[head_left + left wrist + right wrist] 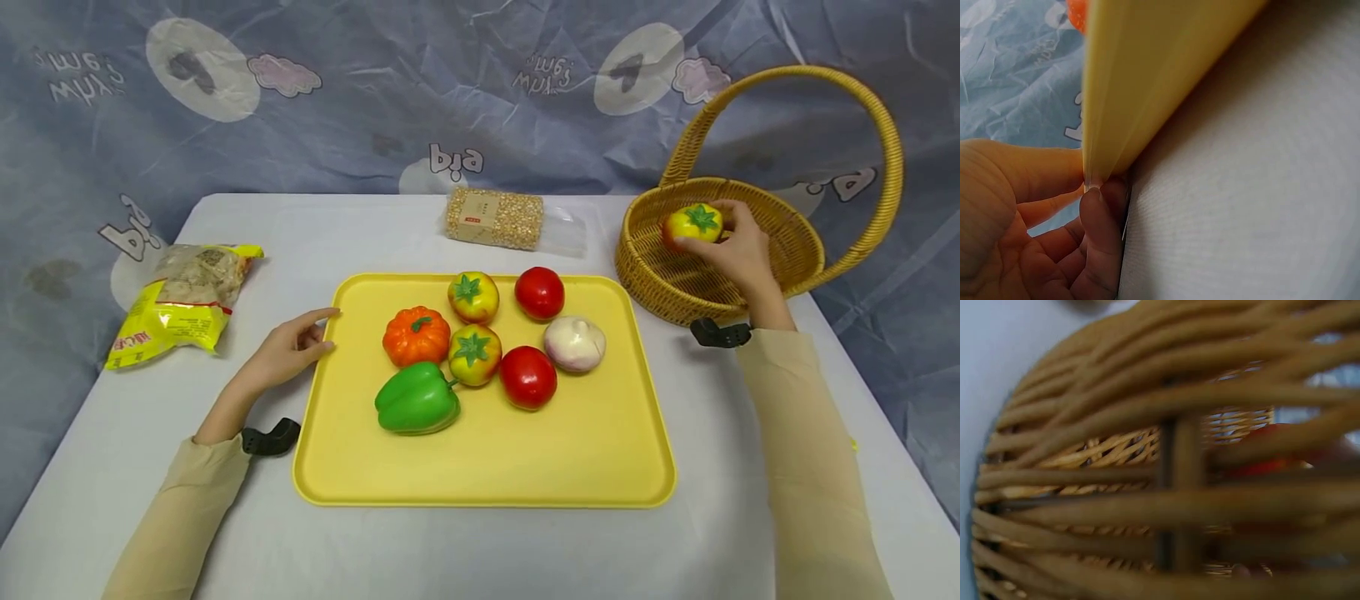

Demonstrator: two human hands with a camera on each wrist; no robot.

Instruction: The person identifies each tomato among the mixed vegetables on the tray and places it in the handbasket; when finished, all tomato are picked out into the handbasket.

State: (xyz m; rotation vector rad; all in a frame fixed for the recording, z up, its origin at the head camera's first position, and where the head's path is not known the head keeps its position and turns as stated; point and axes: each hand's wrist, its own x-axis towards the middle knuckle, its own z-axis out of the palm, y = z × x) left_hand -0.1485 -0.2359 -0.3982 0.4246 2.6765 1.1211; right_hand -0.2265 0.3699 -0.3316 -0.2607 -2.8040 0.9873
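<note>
Thumb and fingers of my right hand [738,250] grip a yellow-and-red fruit with a green star-shaped cap [693,225], inside the rim of the wicker basket [652,279]. Through the weave in the right wrist view, part of the red fruit [1266,464] shows. My left hand [288,350] holds the left rim of the yellow tray [480,479], its fingertips at the edge in the left wrist view. On the tray lie an orange pumpkin [417,337], a green bell pepper [417,400], a garlic bulb [574,343], two red tomatoes [528,378] and two more yellow-and-red fruits [475,355].
Behind the tray lies a clear bag of yellow grains [495,218]. A yellow plastic packet [187,300] is at the table's left edge. The basket's tall handle [888,175] arches up at the right. A patterned blue-grey cloth [360,92] hangs behind the white table.
</note>
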